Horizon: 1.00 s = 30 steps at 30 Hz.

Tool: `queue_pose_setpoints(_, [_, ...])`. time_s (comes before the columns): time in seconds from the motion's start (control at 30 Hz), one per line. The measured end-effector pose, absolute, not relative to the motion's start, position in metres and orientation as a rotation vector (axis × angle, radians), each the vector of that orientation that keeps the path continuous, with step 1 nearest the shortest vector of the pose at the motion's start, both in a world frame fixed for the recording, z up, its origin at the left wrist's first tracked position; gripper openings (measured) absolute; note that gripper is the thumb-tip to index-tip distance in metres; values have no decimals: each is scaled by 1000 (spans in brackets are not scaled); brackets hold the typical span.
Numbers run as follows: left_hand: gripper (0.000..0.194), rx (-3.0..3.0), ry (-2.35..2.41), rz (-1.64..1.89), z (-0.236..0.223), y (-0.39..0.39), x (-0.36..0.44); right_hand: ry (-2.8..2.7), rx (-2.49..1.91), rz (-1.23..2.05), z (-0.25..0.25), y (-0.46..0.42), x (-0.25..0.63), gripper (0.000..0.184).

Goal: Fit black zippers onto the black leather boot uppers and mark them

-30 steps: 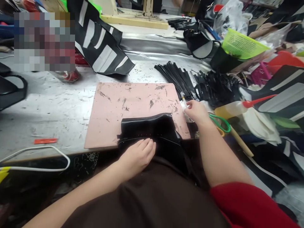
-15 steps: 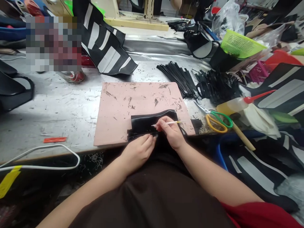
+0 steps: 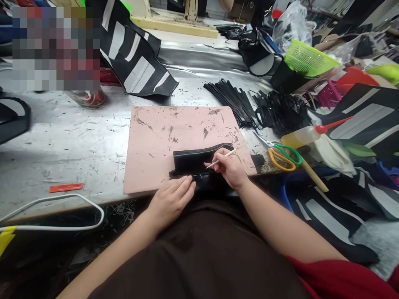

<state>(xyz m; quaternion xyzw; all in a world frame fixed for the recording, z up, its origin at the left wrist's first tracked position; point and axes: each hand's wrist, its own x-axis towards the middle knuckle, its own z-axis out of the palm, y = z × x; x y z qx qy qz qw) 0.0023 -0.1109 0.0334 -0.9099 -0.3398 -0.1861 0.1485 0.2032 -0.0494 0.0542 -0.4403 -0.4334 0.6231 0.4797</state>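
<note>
My right hand [image 3: 229,168] pinches a slim white pen [image 3: 230,152], perhaps a bare refill, whose tip points down-left at a black leather piece [image 3: 190,161]. Small pale marks show on the leather near that tip. My left hand [image 3: 173,195] lies flat over the leather's front edge, fingers stretched out and close together, thumb hidden. The leather rests on a pink board [image 3: 152,137] streaked with dark scuffs, and part of it hangs over the table edge towards my lap.
Green-and-yellow-handled scissors [image 3: 282,157], a wooden handle [image 3: 314,176] and a red-nozzled bottle [image 3: 299,136] lie to the right. Behind the board are black strips [image 3: 229,101]. An orange-red strip [image 3: 66,187] and a white cable [image 3: 101,214] are at left.
My left hand has slid left along the leather, baring more of its front part. My right hand has shifted slightly right, still gripping the pen, which is tilted more steeply.
</note>
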Motion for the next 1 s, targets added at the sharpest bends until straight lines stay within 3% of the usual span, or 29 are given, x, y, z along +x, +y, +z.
queue_pose_setpoints(0.23, [28, -2566, -1009, -563, 33, -109, 7, -1065, -1092, 1513, 54, -50, 202, 26])
queue_pose_setpoints(0.57, [25, -2498, -973, -967, 22, -122, -13, -990, -1058, 1571, 55, -50, 204, 27])
queue_pose_setpoints(0.83, [6, -2374, -1388, -1090, 30, -131, -15, -1018, -1055, 1596, 56, -51, 205, 29])
queue_pose_setpoints(1.0, [27, -2367, -2017, -1143, 45, -114, -6, -975, -1017, 1640, 54, -49, 208, 28])
